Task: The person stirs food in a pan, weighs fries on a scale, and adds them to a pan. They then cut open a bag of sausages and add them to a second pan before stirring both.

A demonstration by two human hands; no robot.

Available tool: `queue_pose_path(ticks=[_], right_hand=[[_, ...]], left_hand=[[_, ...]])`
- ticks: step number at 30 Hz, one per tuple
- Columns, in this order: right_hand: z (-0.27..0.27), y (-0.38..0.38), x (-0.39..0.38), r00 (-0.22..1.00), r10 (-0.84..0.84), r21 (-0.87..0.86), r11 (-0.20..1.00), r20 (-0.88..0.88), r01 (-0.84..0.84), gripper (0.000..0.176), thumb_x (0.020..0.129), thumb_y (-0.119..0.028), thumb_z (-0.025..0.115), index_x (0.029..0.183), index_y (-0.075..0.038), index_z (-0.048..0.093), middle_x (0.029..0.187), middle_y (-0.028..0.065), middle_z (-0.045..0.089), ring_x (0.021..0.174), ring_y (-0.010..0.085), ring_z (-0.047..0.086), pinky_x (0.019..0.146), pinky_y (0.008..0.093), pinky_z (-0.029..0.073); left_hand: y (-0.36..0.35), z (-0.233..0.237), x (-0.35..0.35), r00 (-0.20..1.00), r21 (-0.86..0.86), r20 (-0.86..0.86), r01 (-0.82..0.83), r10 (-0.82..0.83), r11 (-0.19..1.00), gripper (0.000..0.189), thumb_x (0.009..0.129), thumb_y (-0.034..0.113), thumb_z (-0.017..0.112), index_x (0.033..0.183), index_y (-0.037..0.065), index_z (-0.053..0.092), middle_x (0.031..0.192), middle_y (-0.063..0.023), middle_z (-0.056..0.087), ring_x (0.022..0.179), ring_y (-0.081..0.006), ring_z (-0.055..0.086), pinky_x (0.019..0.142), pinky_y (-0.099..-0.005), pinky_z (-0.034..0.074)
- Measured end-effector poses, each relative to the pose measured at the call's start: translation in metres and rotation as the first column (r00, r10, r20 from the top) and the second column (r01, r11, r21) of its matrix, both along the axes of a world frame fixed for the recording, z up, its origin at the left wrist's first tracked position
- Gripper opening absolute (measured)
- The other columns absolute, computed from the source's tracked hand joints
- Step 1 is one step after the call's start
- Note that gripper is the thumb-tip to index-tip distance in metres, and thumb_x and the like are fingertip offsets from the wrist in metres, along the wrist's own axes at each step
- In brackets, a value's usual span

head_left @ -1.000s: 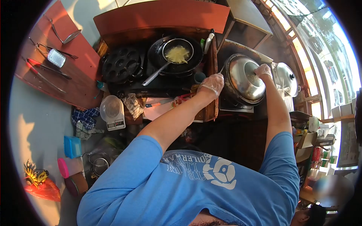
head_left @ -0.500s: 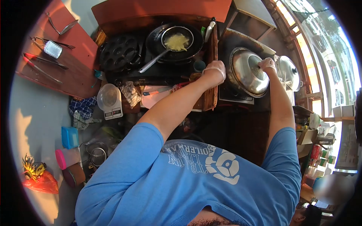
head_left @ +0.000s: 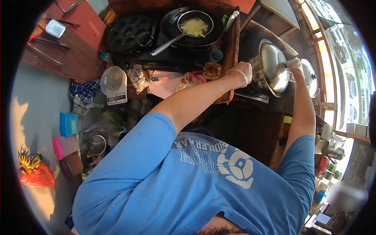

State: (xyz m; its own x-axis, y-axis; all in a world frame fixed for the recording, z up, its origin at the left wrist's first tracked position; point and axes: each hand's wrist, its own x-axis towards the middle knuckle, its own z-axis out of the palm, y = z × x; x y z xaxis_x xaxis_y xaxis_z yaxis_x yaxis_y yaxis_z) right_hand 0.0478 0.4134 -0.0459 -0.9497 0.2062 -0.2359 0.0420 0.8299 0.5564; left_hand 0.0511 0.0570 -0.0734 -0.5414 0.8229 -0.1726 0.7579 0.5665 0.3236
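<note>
My right hand (head_left: 294, 67), in a clear glove, grips the knob of a domed metal lid (head_left: 274, 66), which is tilted up over a pan on the right stove. Pale chunks of food (head_left: 256, 72) show in the pan at the lid's left. My left hand (head_left: 243, 73), also gloved, is closed at the wooden divider beside the pan; what it holds, if anything, is hidden. A long-handled strainer (head_left: 172, 43) rests over the black wok (head_left: 168, 27), with yellow fried bits (head_left: 194, 27) in it.
A round-hollowed black pan (head_left: 129, 33) stands left of the wok. Below are a kitchen scale (head_left: 117, 98), a pink board (head_left: 158, 87) with a knife (head_left: 166, 77), and a green cup (head_left: 216, 55). Another lidded pot (head_left: 311, 78) stands at the right. Tongs (head_left: 45, 53) lie at upper left.
The lid has been raised and tilted to the right in my right hand, uncovering the pale chunks. My left hand has shifted slightly toward the pan. The whole view has shifted somewhat.
</note>
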Motion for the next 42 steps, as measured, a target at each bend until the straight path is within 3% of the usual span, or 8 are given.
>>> queue_pose_path(ticks=[5,7,20,25,26,32,38,42], right_hand=[[-0.047,0.079,-0.010,0.984,-0.087,-0.279,0.960,-0.157,0.040,0.014,0.074,-0.015,0.066,0.086,-0.016,0.072,0.087,0.0105,0.072,0.083,0.0269,0.070,0.074,0.0408,0.054],[-0.042,0.072,-0.008,0.964,-0.160,-0.364,0.928,-0.211,0.074,0.013,0.074,-0.015,0.067,0.085,-0.015,0.072,0.086,0.0106,0.072,0.081,0.0273,0.069,0.073,0.0409,0.053],[-0.033,0.066,-0.008,0.876,-0.359,-0.624,0.776,-0.323,0.088,0.008,0.072,-0.017,0.067,0.075,-0.010,0.070,0.077,0.0112,0.070,0.070,0.0296,0.067,0.064,0.0418,0.051],[-0.056,0.085,-0.008,0.927,-0.062,-0.651,0.729,-0.371,-0.212,0.018,0.081,-0.025,0.066,0.075,-0.009,0.060,0.064,-0.0018,0.052,0.062,0.0172,0.053,0.062,0.0411,0.041],[-0.061,0.087,-0.007,0.861,-0.405,-0.808,0.589,-0.308,-0.011,0.017,0.076,-0.020,0.070,0.080,-0.012,0.056,0.066,0.0017,0.053,0.066,0.0196,0.057,0.064,0.0422,0.040],[-0.047,0.073,-0.008,0.903,-0.277,-0.620,0.785,-0.328,0.016,0.017,0.074,-0.020,0.071,0.079,-0.012,0.057,0.067,0.0031,0.055,0.067,0.0213,0.058,0.064,0.0426,0.040],[-0.041,0.088,-0.001,0.941,-0.101,-0.451,0.891,-0.322,-0.059,0.018,0.072,-0.020,0.072,0.079,-0.013,0.057,0.068,0.0045,0.056,0.069,0.0231,0.059,0.065,0.0431,0.040],[-0.037,0.098,0.004,0.952,0.141,-0.263,0.941,-0.272,-0.215,0.018,0.071,-0.019,0.073,0.079,-0.013,0.057,0.069,0.0055,0.058,0.070,0.0243,0.060,0.065,0.0434,0.041]], left_hand=[[-0.016,0.018,0.009,0.961,0.254,0.217,-0.223,0.169,0.941,0.016,0.084,0.013,0.061,0.086,0.001,0.072,0.097,-0.0182,0.070,0.095,-0.0324,0.069,0.081,-0.0403,0.056],[-0.017,0.020,0.009,0.998,0.299,-0.056,0.038,-0.022,0.953,0.017,0.083,0.014,0.060,0.090,0.003,0.071,0.088,-0.0184,0.070,0.088,-0.0348,0.069,0.076,-0.0409,0.057],[-0.020,0.003,-0.031,0.952,0.427,-0.280,0.010,0.121,0.904,0.012,0.081,0.009,0.057,0.085,0.001,0.065,0.087,-0.0160,0.068,0.084,-0.0306,0.071,0.069,-0.0392,0.058],[-0.020,-0.002,-0.039,0.932,0.392,-0.325,-0.022,0.160,0.920,0.008,0.080,0.008,0.060,0.085,0.003,0.064,0.088,-0.0125,0.068,0.078,-0.0283,0.071,0.063,-0.0366,0.059],[-0.019,-0.004,-0.040,0.932,0.395,-0.325,-0.022,0.162,0.919,0.008,0.080,0.008,0.060,0.085,0.003,0.064,0.088,-0.0125,0.068,0.078,-0.0283,0.071,0.063,-0.0366,0.059],[-0.016,-0.007,-0.050,0.942,0.304,-0.274,-0.108,0.195,0.946,0.010,0.080,0.008,0.063,0.088,0.003,0.067,0.088,-0.0136,0.069,0.081,-0.0301,0.071,0.066,-0.0390,0.059],[-0.001,0.016,-0.038,0.855,0.045,0.330,-0.438,0.400,0.898,0.025,0.085,0.012,0.066,0.107,0.001,0.068,0.114,-0.0173,0.067,0.105,-0.0318,0.066,0.085,-0.0386,0.056],[0.040,-0.021,-0.041,0.997,-0.284,0.056,-0.035,0.052,0.958,0.029,0.076,0.014,0.075,0.104,0.010,0.073,0.098,-0.0063,0.072,0.090,-0.0262,0.070,0.076,-0.0368,0.058]])
